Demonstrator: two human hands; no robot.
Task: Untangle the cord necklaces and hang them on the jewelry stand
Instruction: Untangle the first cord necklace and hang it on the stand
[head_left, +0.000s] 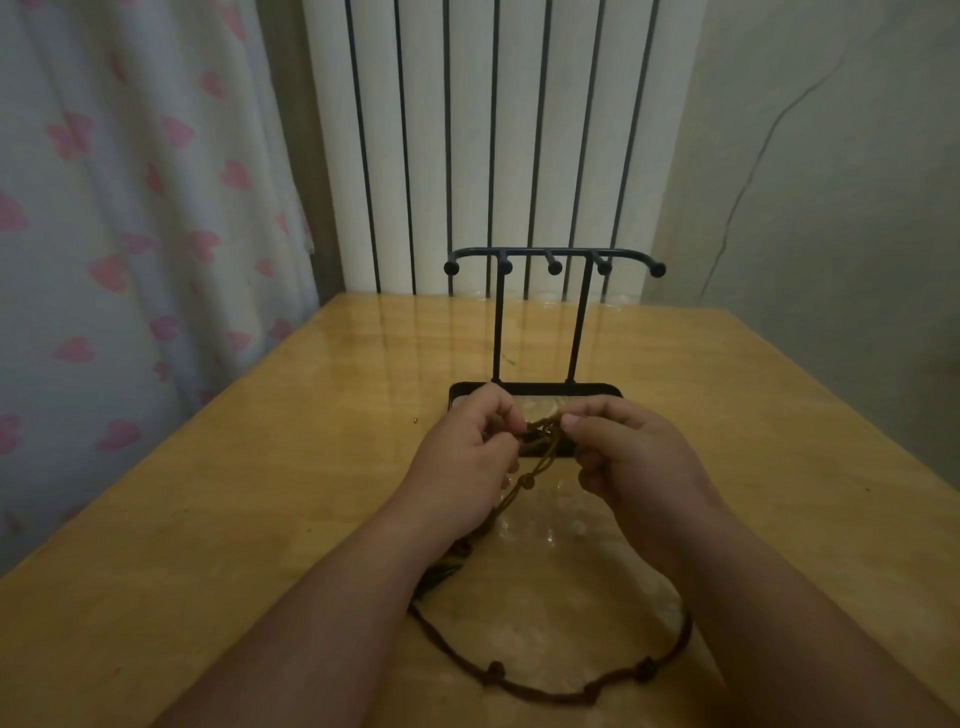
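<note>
Brown cord necklaces (540, 447) are bunched in a tangle between my hands, just above the near edge of the stand's base. My left hand (465, 457) pinches the tangle from the left, and my right hand (631, 457) pinches it from the right. A knotted brown loop (566, 693) trails down from the tangle and lies on the table between my forearms. The black jewelry stand (553, 260) rises just beyond my hands, its several ball-tipped pegs bare. Its flat black base (540, 388) is partly hidden by my fingers.
The glossy wooden table (260, 493) runs to a white radiator at the back, a heart-print curtain at the left and a wall at the right. A tiny bead (416, 419) lies left of the stand's base.
</note>
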